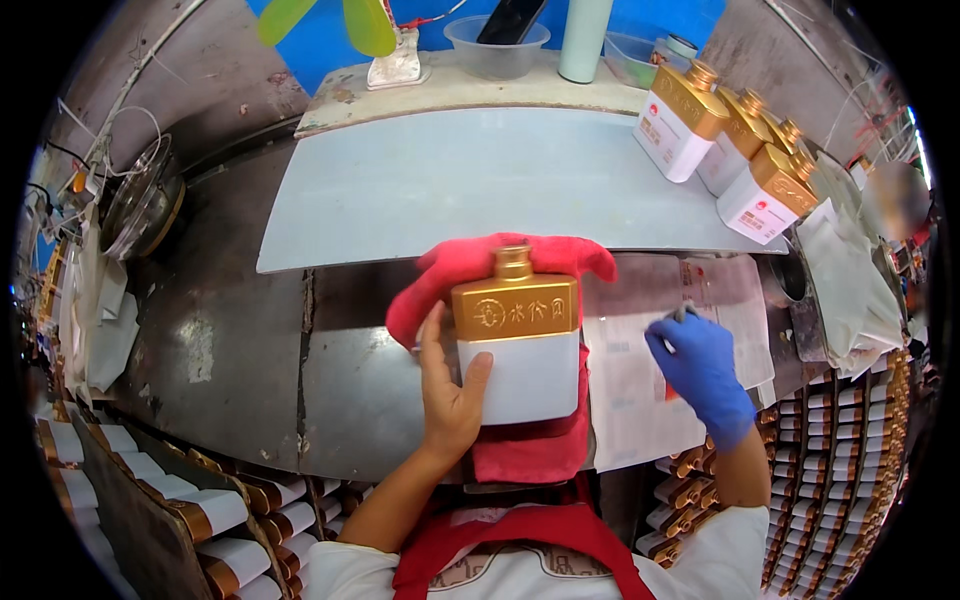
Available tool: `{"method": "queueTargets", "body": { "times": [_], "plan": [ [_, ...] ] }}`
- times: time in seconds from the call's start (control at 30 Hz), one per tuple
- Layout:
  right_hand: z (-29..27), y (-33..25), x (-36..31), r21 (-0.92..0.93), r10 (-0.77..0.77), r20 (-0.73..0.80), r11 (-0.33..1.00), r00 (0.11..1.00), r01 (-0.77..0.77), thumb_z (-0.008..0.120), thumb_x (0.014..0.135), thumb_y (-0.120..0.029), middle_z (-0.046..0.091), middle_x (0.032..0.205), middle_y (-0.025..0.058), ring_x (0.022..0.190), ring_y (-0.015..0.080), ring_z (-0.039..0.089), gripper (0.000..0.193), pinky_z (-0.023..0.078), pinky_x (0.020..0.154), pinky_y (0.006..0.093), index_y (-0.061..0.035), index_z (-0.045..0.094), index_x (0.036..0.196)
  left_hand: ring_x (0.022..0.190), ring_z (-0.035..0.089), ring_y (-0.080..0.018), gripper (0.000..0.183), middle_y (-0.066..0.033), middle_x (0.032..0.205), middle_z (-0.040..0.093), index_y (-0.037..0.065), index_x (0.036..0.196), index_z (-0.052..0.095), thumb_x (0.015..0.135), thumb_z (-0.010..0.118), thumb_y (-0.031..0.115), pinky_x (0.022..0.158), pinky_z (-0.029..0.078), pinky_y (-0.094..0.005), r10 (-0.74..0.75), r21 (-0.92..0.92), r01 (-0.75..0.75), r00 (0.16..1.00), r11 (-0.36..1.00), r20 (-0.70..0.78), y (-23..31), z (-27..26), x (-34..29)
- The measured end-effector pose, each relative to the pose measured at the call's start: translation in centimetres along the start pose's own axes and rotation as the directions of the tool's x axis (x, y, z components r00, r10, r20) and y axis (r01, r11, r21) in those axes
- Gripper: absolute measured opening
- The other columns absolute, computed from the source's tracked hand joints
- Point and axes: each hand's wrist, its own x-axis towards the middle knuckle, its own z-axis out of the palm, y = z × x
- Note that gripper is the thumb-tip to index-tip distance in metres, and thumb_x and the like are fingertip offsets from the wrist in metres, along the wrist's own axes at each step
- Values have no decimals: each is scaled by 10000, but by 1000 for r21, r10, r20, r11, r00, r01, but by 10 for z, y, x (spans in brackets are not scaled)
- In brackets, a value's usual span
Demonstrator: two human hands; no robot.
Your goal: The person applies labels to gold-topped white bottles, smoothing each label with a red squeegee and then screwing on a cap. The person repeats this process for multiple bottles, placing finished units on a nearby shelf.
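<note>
Fingers (430, 345) of our left hand (452, 405), bare: clamped on the left edge of one bottle, thumb flat on its front face. Fingers of our right hand (700, 365), blue-gloved: curled together on a small grey thing (684, 314); too little shows for us to name it.

Item: bottle (520, 365), one; plain white body, gold shoulder with raised marks, open gold neck. Place: before our chest, against red padding (530, 455); we cannot tell whether it rests there or is held clear. Handling, as we judge it: stiff walls, no give; smooth faces, apt to slip from bare skin; weight uncertain, probably moderate; finish liable to scratch, body perhaps breakable. Hold: best across the two narrow sides of the white body, below the gold; neck as second choice, for steadying only.

Right of it: printed paper sheets (630, 430), under our gloved hand.

Beyond: pale board (430, 190), bearing four similar bottles (675, 125) at its right end, upright, closely grouped.

Farthest: clear bowl (490, 60), pale green cylinder (585, 40).
</note>
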Motion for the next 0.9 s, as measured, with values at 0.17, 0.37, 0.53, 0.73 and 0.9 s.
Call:
{"method": "queueTargets", "body": {
  "times": [0.17, 0.37, 0.53, 0.73, 0.9],
  "plan": [
    [-73, -79, -12, 667, 290, 328, 603, 899, -438, 719, 747, -71, 635, 686, 31, 609, 82, 569, 88, 450, 552, 242, -29, 693, 820, 1076, 432, -295, 483, -178, 1168, 460, -11, 1074, 598, 900, 530, 434, 965, 306, -402, 171, 118, -173, 985, 978, 28, 19, -20, -22],
    [-18, -110, -4, 830, 397, 470, 106, 788, -548, 719, 785, -96, 671, 804, 47, 738, 86, 596, 161, 489, 698, 231, 18, 692, 896, 1068, 431, -244, 423, -123, 1098, 493, 26, 982, 649, 894, 541, 425, 955, 318, -348, 139, 38, -148, 977, 988, 164, 45, -20, -23],
    [26, -117, -8, 852, 535, 324, 195, 781, -487, 708, 810, -119, 671, 797, 42, 718, 75, 591, 166, 491, 656, 225, 15, 691, 905, 924, 485, -210, 119, -73, 923, 556, 42, 800, 651, 724, 742, 39, 833, 379, -308, 148, 262, -147, 989, 954, 17, 41, -6, -18],
    [33, -115, 0, 719, 483, 60, 586, 874, -373, 733, 765, -104, 657, 684, 20, 605, 55, 583, 104, 461, 572, 205, -50, 698, 848, 932, 462, -238, 124, -82, 913, 555, 55, 773, 636, 724, 750, 61, 803, 366, -336, 221, 336, -192, 974, 922, -50, 35, -6, -3],
    [37, -114, 4, 736, 495, 14, 583, 869, -344, 750, 750, -76, 625, 655, -11, 592, 40, 544, 92, 439, 553, 197, -37, 676, 790, 909, 475, -228, 198, -83, 934, 538, 58, 855, 612, 721, 757, 51, 798, 377, -323, 178, 283, -160, 983, 946, -41, 26, -7, 0]
  ]
}}
